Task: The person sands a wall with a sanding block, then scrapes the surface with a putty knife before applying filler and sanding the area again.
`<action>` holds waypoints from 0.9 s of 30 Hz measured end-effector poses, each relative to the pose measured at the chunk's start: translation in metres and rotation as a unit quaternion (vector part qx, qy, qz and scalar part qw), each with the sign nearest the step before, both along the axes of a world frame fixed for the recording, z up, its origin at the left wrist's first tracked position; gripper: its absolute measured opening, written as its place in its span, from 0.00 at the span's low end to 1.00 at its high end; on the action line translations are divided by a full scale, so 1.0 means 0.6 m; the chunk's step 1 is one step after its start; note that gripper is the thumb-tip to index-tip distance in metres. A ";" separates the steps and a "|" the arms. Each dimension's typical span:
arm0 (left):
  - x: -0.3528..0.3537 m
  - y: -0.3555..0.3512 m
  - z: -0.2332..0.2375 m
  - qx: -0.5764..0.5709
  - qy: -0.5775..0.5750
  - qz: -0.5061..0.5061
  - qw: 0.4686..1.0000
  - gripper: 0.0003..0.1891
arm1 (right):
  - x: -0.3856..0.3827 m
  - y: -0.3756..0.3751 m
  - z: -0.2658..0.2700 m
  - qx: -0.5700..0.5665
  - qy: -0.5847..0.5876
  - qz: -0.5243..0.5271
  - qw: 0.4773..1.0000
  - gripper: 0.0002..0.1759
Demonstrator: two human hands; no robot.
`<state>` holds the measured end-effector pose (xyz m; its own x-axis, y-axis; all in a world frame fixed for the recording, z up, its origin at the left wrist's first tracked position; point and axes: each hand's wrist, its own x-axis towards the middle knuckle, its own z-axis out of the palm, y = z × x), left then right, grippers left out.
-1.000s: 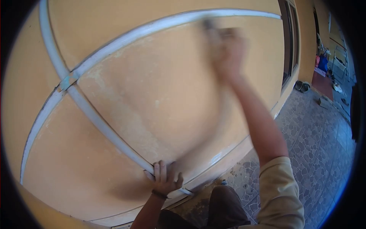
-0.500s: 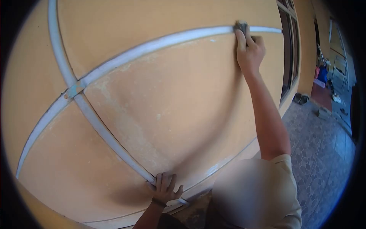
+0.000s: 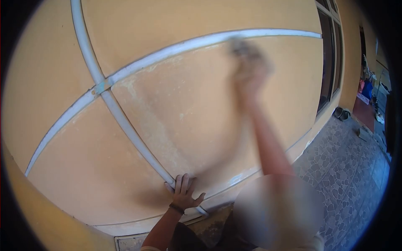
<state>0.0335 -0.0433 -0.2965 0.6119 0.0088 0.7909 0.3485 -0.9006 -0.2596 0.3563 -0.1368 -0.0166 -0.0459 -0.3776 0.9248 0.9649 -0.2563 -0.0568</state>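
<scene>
My right hand, smeared by motion, grips a small dark block whose exact kind I cannot tell. The block is just below the white horizontal band on the orange-yellow wall. Low on the wall my left hand leans with fingers spread, its fingertips beside the lower part of a white vertical pipe. A dark bracelet circles that wrist. Pale, scuffed patches mark the wall between the two hands.
Where pipe and band cross there is a bluish worn patch. To the right are a dark-framed window, a stone-patterned tiled floor and a pair of dark shoes. A blurred round area covers the lower right middle.
My right hand has come off the band's right end and swung left and slightly down with the block. My left hand stays on the wall. The view has shifted a little.
</scene>
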 end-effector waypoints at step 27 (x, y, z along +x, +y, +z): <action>0.014 0.013 0.330 0.035 -0.191 0.139 0.971 0.54 | -0.267 0.150 -0.004 -0.297 -0.050 0.031 0.953 0.20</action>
<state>0.0421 -0.0358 -0.0987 0.2558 0.0704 0.9642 0.6584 -0.7430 -0.1204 0.1962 -0.0469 -0.0189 -0.1401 0.2056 0.9686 0.9723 -0.1563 0.1738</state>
